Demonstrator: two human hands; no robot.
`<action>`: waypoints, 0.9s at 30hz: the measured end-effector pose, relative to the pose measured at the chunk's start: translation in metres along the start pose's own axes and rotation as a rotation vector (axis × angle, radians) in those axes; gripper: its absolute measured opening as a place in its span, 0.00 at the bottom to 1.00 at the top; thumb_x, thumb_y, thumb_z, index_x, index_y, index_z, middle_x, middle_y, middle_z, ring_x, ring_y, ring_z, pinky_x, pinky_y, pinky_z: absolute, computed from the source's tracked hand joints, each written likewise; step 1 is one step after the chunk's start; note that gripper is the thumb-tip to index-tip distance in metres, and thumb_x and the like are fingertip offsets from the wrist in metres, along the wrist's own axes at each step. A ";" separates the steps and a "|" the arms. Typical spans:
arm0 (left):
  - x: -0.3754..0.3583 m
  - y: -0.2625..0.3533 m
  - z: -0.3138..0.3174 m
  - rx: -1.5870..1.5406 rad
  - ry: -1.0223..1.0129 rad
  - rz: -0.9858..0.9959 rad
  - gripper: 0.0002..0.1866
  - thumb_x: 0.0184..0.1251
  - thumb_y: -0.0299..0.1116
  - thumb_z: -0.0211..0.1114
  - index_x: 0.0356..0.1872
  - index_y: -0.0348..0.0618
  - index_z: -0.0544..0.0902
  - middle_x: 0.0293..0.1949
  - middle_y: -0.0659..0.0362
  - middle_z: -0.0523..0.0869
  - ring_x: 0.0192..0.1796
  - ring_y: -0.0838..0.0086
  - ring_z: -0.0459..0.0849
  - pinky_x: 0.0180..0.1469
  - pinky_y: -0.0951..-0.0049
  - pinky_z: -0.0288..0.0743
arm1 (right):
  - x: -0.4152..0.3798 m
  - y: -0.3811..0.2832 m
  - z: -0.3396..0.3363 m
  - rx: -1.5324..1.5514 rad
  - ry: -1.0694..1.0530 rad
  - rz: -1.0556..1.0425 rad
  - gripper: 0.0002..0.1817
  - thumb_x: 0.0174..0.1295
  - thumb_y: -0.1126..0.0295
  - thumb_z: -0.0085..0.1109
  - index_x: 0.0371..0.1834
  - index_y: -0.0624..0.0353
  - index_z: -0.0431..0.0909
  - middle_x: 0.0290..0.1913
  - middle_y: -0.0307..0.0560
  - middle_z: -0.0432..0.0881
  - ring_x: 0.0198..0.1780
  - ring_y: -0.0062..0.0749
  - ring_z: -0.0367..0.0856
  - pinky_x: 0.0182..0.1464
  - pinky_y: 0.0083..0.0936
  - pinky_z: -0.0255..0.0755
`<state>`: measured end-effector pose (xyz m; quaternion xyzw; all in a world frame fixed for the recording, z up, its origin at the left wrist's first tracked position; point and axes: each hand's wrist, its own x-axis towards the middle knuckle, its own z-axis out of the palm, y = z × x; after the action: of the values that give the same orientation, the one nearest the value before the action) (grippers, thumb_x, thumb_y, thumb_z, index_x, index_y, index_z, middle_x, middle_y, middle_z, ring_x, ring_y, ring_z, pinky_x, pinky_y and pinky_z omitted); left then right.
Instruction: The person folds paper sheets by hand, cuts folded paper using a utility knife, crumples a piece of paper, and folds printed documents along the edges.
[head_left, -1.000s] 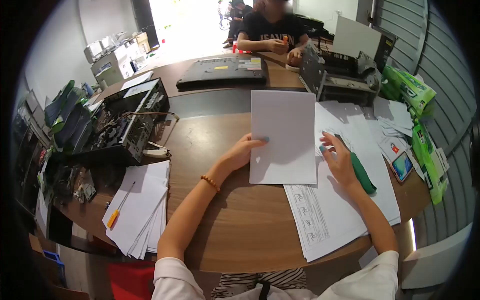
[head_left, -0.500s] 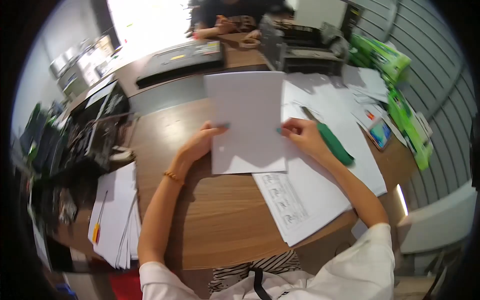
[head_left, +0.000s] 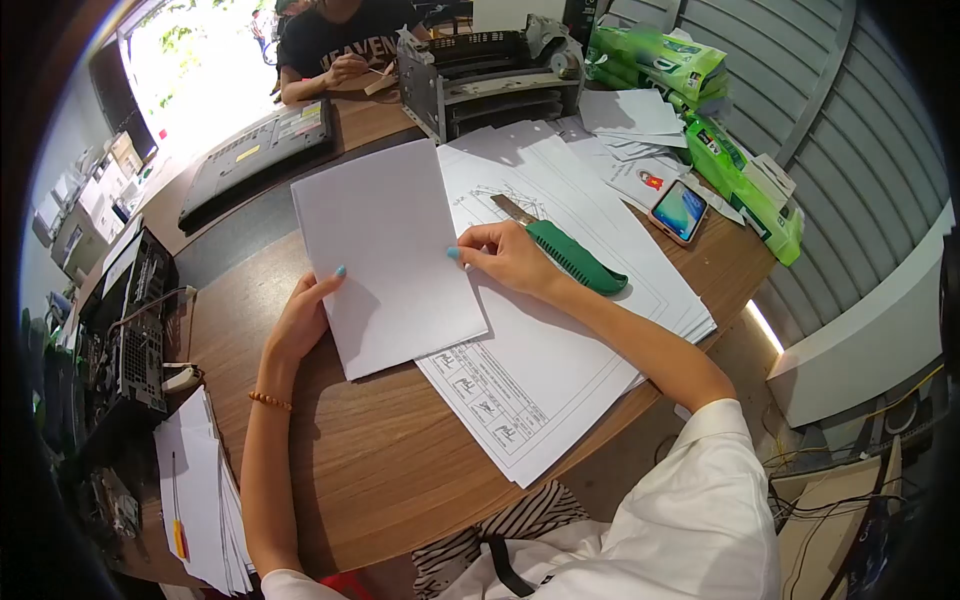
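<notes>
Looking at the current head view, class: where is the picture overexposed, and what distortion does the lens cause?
Head view: the doorway at top left is blown out white; the fisheye lens curves the table edge and blackens the corners; the sheet stays sharp.

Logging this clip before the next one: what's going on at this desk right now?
A person seated at a wooden table holds a blank white sheet flat by its edges, left hand on its left side, right hand on its right. The sheet overlaps a stack of printed drawings. A green utility knife lies on the drawings beside the right hand, a phone further off. Another person sits across the table.
</notes>
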<state>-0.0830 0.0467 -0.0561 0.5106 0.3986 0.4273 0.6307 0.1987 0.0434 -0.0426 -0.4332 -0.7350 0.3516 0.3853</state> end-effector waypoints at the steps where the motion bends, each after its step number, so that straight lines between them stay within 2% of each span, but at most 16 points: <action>1: 0.000 0.000 0.001 0.009 0.026 0.003 0.21 0.63 0.40 0.58 0.50 0.34 0.70 0.45 0.54 0.77 0.47 0.71 0.76 0.51 0.69 0.71 | 0.000 -0.001 0.000 0.002 0.001 0.006 0.09 0.58 0.66 0.58 0.29 0.60 0.81 0.22 0.31 0.78 0.21 0.09 0.60 0.23 0.11 0.56; 2: 0.000 0.000 0.001 0.009 0.026 0.002 0.21 0.63 0.40 0.58 0.50 0.34 0.70 0.45 0.54 0.77 0.47 0.71 0.76 0.51 0.69 0.71 | -0.001 -0.002 -0.001 0.002 0.000 0.006 0.09 0.58 0.66 0.58 0.29 0.60 0.81 0.22 0.31 0.78 0.21 0.09 0.60 0.23 0.11 0.56; 4: 0.000 0.000 -0.001 0.006 -0.015 0.016 0.22 0.63 0.41 0.57 0.51 0.34 0.69 0.46 0.54 0.76 0.49 0.72 0.75 0.52 0.69 0.71 | -0.002 -0.005 -0.001 0.059 0.000 0.102 0.09 0.57 0.68 0.56 0.28 0.65 0.80 0.21 0.37 0.78 0.24 0.15 0.71 0.29 0.14 0.65; 8: -0.002 0.003 0.002 -0.046 0.037 -0.019 0.21 0.64 0.41 0.56 0.50 0.34 0.70 0.46 0.56 0.76 0.48 0.72 0.75 0.52 0.69 0.70 | -0.001 0.001 0.002 0.111 0.033 0.040 0.10 0.58 0.68 0.56 0.29 0.66 0.79 0.21 0.35 0.76 0.24 0.14 0.68 0.27 0.13 0.64; 10: -0.001 0.000 -0.004 -0.105 -0.008 -0.034 0.20 0.65 0.41 0.55 0.49 0.35 0.70 0.46 0.57 0.77 0.48 0.74 0.76 0.52 0.71 0.71 | -0.003 -0.004 0.002 0.180 0.092 0.086 0.11 0.58 0.68 0.55 0.30 0.67 0.79 0.21 0.34 0.76 0.23 0.14 0.66 0.26 0.15 0.63; 11: -0.001 0.000 -0.004 -0.105 0.021 -0.032 0.20 0.65 0.41 0.55 0.49 0.35 0.70 0.46 0.57 0.77 0.48 0.74 0.76 0.52 0.71 0.71 | -0.002 -0.003 0.003 0.191 0.066 0.078 0.11 0.58 0.68 0.55 0.30 0.67 0.79 0.21 0.34 0.76 0.23 0.14 0.66 0.26 0.15 0.63; 13: 0.000 0.001 0.000 -0.116 -0.028 -0.040 0.19 0.66 0.42 0.55 0.49 0.36 0.71 0.45 0.58 0.77 0.47 0.75 0.76 0.51 0.71 0.71 | -0.001 -0.001 0.003 0.137 0.156 0.095 0.10 0.58 0.69 0.57 0.31 0.66 0.79 0.22 0.35 0.77 0.24 0.13 0.69 0.27 0.14 0.64; 17: 0.001 0.003 0.000 -0.091 -0.056 -0.045 0.20 0.66 0.42 0.55 0.50 0.37 0.71 0.46 0.59 0.77 0.48 0.77 0.76 0.52 0.72 0.71 | 0.002 0.001 -0.002 0.215 0.088 0.103 0.08 0.57 0.68 0.60 0.31 0.64 0.79 0.25 0.35 0.78 0.27 0.13 0.72 0.30 0.11 0.65; 19: 0.000 0.005 0.003 -0.097 -0.126 -0.030 0.21 0.66 0.43 0.55 0.50 0.36 0.71 0.47 0.58 0.77 0.48 0.77 0.76 0.52 0.73 0.70 | 0.001 0.001 -0.002 0.219 0.112 0.105 0.08 0.55 0.68 0.62 0.29 0.62 0.79 0.24 0.35 0.79 0.27 0.13 0.72 0.30 0.11 0.65; 20: -0.002 0.007 0.004 -0.056 -0.115 -0.042 0.23 0.66 0.43 0.55 0.52 0.34 0.70 0.48 0.57 0.77 0.49 0.77 0.75 0.53 0.74 0.70 | 0.001 0.002 -0.002 0.202 0.112 0.115 0.08 0.55 0.67 0.62 0.29 0.61 0.79 0.23 0.34 0.78 0.24 0.11 0.70 0.26 0.09 0.61; 23: -0.005 0.010 0.006 -0.039 -0.132 -0.039 0.25 0.65 0.43 0.56 0.54 0.33 0.68 0.49 0.56 0.76 0.50 0.77 0.75 0.54 0.74 0.69 | 0.000 -0.011 -0.005 0.208 0.109 0.187 0.09 0.55 0.68 0.62 0.30 0.65 0.80 0.23 0.36 0.79 0.26 0.13 0.71 0.30 0.11 0.65; 27: -0.005 0.010 0.006 -0.029 -0.110 -0.037 0.26 0.65 0.44 0.55 0.56 0.32 0.67 0.51 0.55 0.75 0.51 0.77 0.75 0.56 0.74 0.69 | 0.000 -0.011 -0.004 0.238 0.103 0.210 0.09 0.57 0.69 0.60 0.28 0.66 0.79 0.22 0.35 0.77 0.25 0.12 0.69 0.30 0.11 0.62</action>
<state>-0.0805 0.0416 -0.0449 0.5168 0.3666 0.3928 0.6665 0.1984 0.0401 -0.0315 -0.4765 -0.6181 0.4520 0.4320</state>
